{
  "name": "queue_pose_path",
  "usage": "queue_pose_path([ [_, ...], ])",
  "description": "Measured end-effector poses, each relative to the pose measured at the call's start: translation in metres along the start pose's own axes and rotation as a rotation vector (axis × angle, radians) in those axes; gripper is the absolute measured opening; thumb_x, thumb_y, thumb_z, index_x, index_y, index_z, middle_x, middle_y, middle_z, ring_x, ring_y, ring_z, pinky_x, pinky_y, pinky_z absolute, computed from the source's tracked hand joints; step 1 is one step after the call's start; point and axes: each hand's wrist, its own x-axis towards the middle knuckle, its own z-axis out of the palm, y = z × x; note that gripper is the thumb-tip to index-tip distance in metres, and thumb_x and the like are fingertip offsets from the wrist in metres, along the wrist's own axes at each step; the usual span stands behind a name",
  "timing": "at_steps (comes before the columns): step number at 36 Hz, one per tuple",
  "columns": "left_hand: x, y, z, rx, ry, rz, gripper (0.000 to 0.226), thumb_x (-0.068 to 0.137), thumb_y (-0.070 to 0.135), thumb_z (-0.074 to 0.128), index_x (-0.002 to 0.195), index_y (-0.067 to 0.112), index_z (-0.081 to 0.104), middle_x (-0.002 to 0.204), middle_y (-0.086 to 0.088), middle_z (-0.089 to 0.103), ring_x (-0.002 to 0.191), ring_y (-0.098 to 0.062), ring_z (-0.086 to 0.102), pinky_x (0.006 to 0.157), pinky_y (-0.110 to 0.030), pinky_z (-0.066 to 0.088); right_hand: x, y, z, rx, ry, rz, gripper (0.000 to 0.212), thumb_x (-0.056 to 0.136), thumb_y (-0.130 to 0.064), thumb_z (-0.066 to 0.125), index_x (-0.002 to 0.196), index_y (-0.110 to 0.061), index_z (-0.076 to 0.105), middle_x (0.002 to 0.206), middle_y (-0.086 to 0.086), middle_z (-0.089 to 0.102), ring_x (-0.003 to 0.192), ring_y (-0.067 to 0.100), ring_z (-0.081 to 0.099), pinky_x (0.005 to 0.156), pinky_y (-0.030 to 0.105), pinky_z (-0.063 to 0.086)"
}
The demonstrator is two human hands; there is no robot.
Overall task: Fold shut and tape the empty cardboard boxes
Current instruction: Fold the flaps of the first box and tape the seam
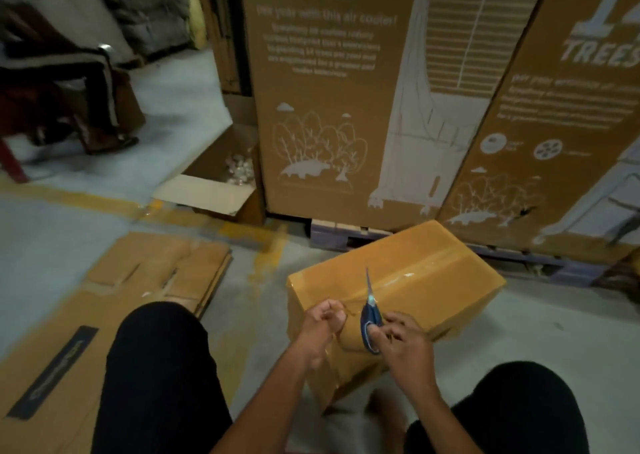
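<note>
- Several flattened cartons point(145, 280) lie stacked on the floor at far left, beside the seated person's left knee point(162, 367).
- Further back, a small open carton point(221, 176) sits on the floor with pale round bits inside; what they are is too blurred to tell.
- Left hand point(322, 318) is up at the near edge of the box, fingers curled tight and pinching a strand of clear tape point(353, 306) pulled taut.
- Scissors point(370, 315), blue-handled, point away with the blades over the lid.
- Right hand point(405, 339) grips those handles, fingers curled through the loops.
- Closed cardboard box point(433, 280) stands on the floor between the knees, flaps down, a shiny tape strip running across its top.
- Behind and to the right, tall printed air-cooler cartons point(332, 107) stand on a pallet point(346, 235).
</note>
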Motion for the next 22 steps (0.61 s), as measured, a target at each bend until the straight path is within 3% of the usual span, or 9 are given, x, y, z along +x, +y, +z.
queue_pose_path([
  [3, -0.004, 0.002, -0.023, -0.065, 0.151, 0.036, 0.023, 0.097, 0.004, 0.051, 0.078, 0.015, 0.055, 0.066, -0.001, 0.046, 0.058, -0.011, 0.038, 0.052, -0.024, 0.034, 0.001, -0.004, 0.018, -0.017, -0.096, -0.037, 0.017, 0.08, -0.027, 0.078, 0.067, -0.016, 0.075, 0.109, -0.006, 0.058, 0.103, 0.007, 0.055, 0.083, 0.021, 0.04],
  [6, -0.008, 0.001, -0.034, -0.074, 0.223, 0.034, 0.021, 0.098, 0.005, 0.049, 0.082, 0.013, 0.059, 0.077, -0.01, 0.051, 0.067, -0.017, 0.044, 0.062, -0.028, 0.039, -0.003, -0.011, 0.027, -0.025, -0.196, -0.113, 0.02, 0.077, -0.028, 0.08, 0.064, -0.015, 0.072, 0.106, -0.011, 0.056, 0.107, 0.007, 0.055, 0.078, 0.011, 0.036],
  [12, -0.009, 0.014, -0.065, -0.121, 0.24, -0.025, 0.02, 0.102, 0.01, 0.042, 0.085, 0.015, 0.053, 0.076, -0.003, 0.055, 0.067, -0.013, 0.049, 0.063, -0.025, 0.042, 0.019, -0.056, 0.049, -0.042, -0.287, -0.111, 0.039, 0.079, -0.03, 0.077, 0.05, -0.012, 0.058, 0.128, 0.001, 0.056, 0.12, 0.005, 0.046, 0.082, 0.014, 0.029],
  [15, -0.009, 0.026, -0.096, -0.063, 0.228, -0.01, 0.02, 0.104, 0.014, 0.039, 0.104, 0.009, 0.058, 0.076, -0.003, 0.057, 0.069, -0.014, 0.051, 0.063, -0.026, 0.042, 0.029, -0.085, 0.062, -0.023, -0.317, -0.145, 0.037, 0.078, -0.028, 0.077, 0.051, -0.011, 0.057, 0.116, 0.003, 0.064, 0.112, 0.008, 0.054, 0.084, 0.02, 0.037],
  [17, -0.011, 0.034, -0.118, -0.053, 0.202, -0.012, 0.025, 0.105, 0.017, 0.037, 0.105, 0.009, 0.061, 0.08, -0.003, 0.065, 0.073, -0.015, 0.058, 0.067, -0.029, 0.043, 0.035, -0.102, 0.072, -0.021, -0.308, -0.165, 0.037, 0.073, -0.033, 0.081, 0.056, -0.016, 0.052, 0.092, -0.001, 0.065, 0.089, 0.008, 0.057, 0.074, 0.028, 0.043],
  [19, -0.011, 0.039, -0.141, -0.086, 0.172, -0.017, 0.024, 0.105, 0.018, 0.037, 0.103, 0.01, 0.06, 0.093, -0.001, 0.072, 0.076, -0.018, 0.061, 0.07, -0.032, 0.043, 0.042, -0.116, 0.083, 0.032, -0.293, -0.104, 0.043, 0.064, -0.039, 0.086, 0.069, -0.018, 0.048, 0.079, -0.002, 0.057, 0.07, 0.008, 0.05, 0.059, 0.026, 0.038],
  [22, -0.005, 0.039, -0.173, -0.152, 0.127, -0.056, 0.025, 0.105, 0.02, 0.035, 0.107, 0.009, 0.058, 0.099, 0.002, 0.074, 0.079, -0.02, 0.063, 0.073, -0.032, 0.045, 0.051, -0.131, 0.104, 0.219, -0.455, 0.138, 0.069, 0.058, -0.039, 0.091, 0.105, -0.016, 0.046, 0.103, 0.0, 0.056, 0.088, 0.015, 0.059, 0.06, 0.026, 0.049],
])
